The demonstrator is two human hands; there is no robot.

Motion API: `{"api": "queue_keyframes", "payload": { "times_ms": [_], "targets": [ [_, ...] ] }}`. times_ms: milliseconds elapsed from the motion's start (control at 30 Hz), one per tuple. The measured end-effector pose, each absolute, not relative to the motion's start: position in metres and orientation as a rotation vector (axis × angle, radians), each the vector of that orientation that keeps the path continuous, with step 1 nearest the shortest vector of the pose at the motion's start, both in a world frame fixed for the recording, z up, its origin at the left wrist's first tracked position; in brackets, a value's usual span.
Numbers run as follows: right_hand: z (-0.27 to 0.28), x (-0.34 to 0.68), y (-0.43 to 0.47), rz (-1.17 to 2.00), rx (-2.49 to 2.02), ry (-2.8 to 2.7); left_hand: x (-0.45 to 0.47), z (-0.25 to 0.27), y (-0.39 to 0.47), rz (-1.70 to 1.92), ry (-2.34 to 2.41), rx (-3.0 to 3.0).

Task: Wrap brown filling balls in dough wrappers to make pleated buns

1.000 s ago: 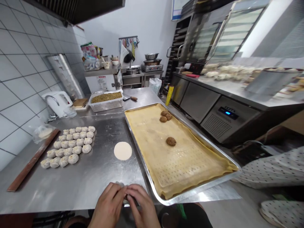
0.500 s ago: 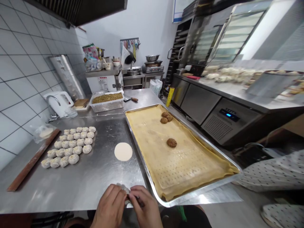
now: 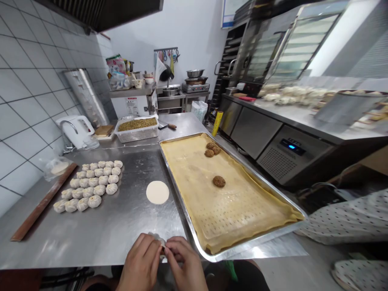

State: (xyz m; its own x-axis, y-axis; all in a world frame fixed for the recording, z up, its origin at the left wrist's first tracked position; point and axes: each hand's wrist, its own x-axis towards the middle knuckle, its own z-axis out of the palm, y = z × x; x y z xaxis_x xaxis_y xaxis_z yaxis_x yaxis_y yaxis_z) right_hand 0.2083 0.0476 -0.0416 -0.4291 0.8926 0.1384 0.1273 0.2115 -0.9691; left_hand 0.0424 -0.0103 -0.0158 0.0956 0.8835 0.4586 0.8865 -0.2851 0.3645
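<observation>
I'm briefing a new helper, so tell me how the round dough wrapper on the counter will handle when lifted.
The round dough wrapper will probably droop, being a thin, flat disc. It is likely light, with so little thickness. It may cling a bit, since it lies flat on the metal counter.

Pale, mostly hidden dough [image 3: 162, 243] seems open around brown filling [image 3: 163, 251] by the counter's edge [image 3: 91, 263].

a commercial kitchen, shown by the metal worktable [image 3: 115, 234], dark extractor hood [image 3: 124, 16], tall tray rack [image 3: 234, 50], steel-fronted counter [image 3: 254, 118] and rows of pleated buns [image 3: 88, 192].
</observation>
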Motion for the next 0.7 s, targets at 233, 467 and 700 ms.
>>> {"api": "queue_keyframes", "payload": {
  "times_ms": [233, 467, 700],
  "targets": [
    [-0.043, 0.212, 0.047, 1.237, -0.863, -1.754, 0.044, -0.015, -0.011, -1.0, -1.912, -2.288],
    [-0.034, 0.197, 0.043, 1.168, -0.999, -1.682, 0.039, -0.011, -0.01, -0.835, -1.787, -2.374],
    [-0.049, 0.204, 0.04, 1.033, -0.865, -1.74, 0.037, -0.013, -0.012, -0.778, -1.763, -2.425]
  ]
}}
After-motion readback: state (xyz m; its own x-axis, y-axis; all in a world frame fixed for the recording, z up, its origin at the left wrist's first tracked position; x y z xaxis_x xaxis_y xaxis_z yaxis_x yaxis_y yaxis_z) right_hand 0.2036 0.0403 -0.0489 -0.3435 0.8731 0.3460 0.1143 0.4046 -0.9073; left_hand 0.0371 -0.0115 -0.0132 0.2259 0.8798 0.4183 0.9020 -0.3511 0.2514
